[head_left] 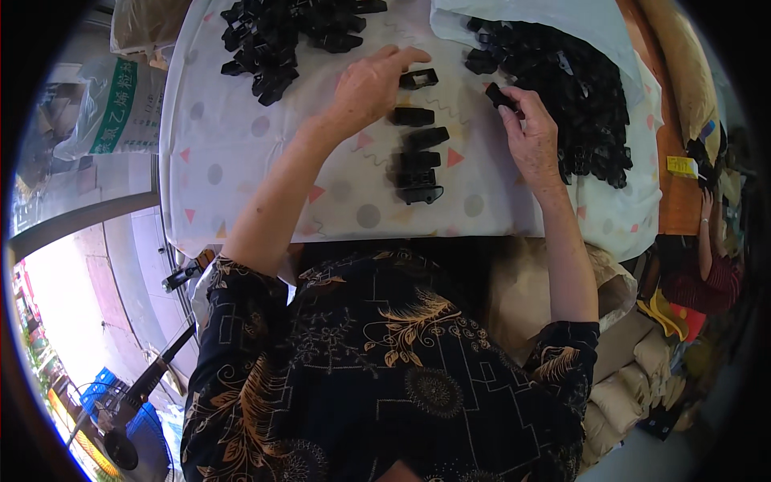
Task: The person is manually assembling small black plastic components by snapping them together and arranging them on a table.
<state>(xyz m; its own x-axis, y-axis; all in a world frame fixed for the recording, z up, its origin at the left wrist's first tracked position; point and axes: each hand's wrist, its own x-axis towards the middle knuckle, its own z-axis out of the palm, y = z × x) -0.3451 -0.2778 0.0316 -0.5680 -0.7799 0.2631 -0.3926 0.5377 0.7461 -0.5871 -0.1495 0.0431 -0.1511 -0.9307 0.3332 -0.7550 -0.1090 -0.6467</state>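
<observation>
A small black plastic part (498, 97) is pinched between the thumb and fingers of my right hand (532, 138), just left of the big pile. My left hand (371, 87) reaches over the table with its index finger stretched out to the right; its thumb is hidden and I see nothing held in it. Close by its fingers lies a black part with a rectangular opening (419, 78). Below that one, several similar black parts (413, 117) lie in a loose column toward me, the nearest being a black piece (420, 194) with a curved end.
A heap of black parts (273, 48) lies at the far left of the patterned tablecloth (241, 161). At the right, a larger pile (590, 104) spills from a white plastic bag (546, 24). Another person's arm (705, 233) shows at the right edge. A fan (120, 446) stands lower left.
</observation>
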